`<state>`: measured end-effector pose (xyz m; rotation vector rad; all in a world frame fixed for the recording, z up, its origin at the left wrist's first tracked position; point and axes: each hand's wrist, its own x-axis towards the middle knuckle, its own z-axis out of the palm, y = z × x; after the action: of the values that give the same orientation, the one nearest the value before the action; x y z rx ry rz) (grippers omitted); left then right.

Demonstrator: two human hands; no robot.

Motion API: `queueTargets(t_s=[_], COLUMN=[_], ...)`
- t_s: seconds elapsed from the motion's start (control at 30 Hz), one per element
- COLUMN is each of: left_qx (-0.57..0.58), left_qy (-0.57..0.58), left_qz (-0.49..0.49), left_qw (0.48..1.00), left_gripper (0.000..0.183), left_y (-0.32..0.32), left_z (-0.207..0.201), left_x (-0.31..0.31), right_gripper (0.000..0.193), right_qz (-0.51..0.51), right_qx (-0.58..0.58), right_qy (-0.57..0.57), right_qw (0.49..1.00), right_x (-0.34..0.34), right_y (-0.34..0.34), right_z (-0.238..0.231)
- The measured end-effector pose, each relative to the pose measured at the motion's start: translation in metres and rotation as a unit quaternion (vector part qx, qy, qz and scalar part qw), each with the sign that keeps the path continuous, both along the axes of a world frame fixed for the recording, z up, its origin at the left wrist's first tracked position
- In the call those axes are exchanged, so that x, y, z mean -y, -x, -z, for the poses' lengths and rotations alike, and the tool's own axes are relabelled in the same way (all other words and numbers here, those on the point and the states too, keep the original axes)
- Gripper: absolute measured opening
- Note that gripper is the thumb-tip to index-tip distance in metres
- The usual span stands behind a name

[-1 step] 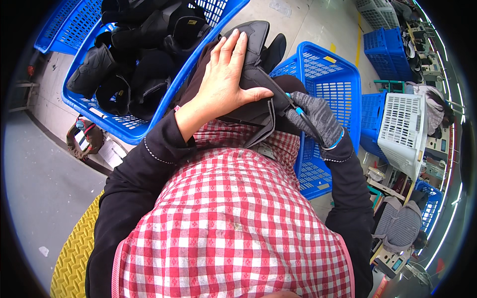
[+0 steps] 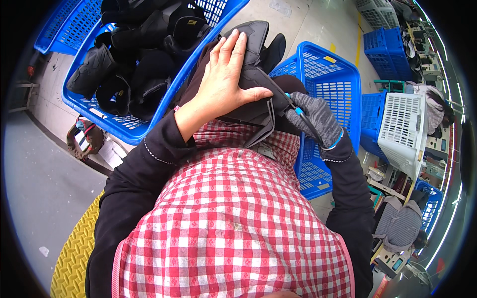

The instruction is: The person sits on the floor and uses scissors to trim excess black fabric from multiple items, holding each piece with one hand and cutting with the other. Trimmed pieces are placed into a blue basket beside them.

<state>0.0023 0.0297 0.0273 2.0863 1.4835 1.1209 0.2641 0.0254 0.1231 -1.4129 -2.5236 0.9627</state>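
Note:
A black boot upper (image 2: 256,79) lies across my lap, with a loose strap-like flap (image 2: 266,130) hanging toward the apron. My bare left hand (image 2: 223,74) rests flat on the upper, fingers stretched out and thumb spread to the right. On the upper's right edge, my right hand (image 2: 318,116), in a grey knit glove, is closed around a slim dark tool with light-blue parts (image 2: 299,111). The tool's tip end points at the upper's edge; its exact kind cannot be made out.
A blue basket (image 2: 144,131) full of black boot uppers stands at the upper left. Another blue basket (image 2: 330,64) stands right of my knees. Farther right are a white basket (image 2: 402,129) and a cluttered workbench. A yellow textured mat (image 2: 74,248) lies at lower left.

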Motion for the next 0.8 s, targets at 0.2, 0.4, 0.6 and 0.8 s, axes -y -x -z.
queueTargets(t_s=[0.2,0.4,0.6,0.8], left_qx=[0.001,-0.003,-0.004,-0.005], left_qy=[0.005,-0.003,-0.003,-0.001], left_qz=[0.006,-0.003,-0.001,0.001], left_qw=[1.0,1.0,1.0,1.0], left_gripper=[0.129,0.131,0.131,0.132], left_y=[-0.0009,-0.0029,-0.0024,-0.0021], left_z=[-0.001,0.0006,0.0022,0.0027], left_x=[-0.0001,-0.0008,-0.0012,-0.001], right_gripper=[0.041,0.042,0.043,0.044], right_qz=[-0.003,0.0,0.004,-0.002], right_qx=[-0.016,-0.003,0.021,0.008], right_qy=[0.0,-0.007,-0.026,-0.02], right_qw=[1.0,1.0,0.999,1.0], right_x=[0.0034,0.002,0.0001,-0.0015], right_y=[-0.003,-0.0065,-0.0051,-0.004], right_z=[0.0063,0.0047,0.0014,-0.0012])
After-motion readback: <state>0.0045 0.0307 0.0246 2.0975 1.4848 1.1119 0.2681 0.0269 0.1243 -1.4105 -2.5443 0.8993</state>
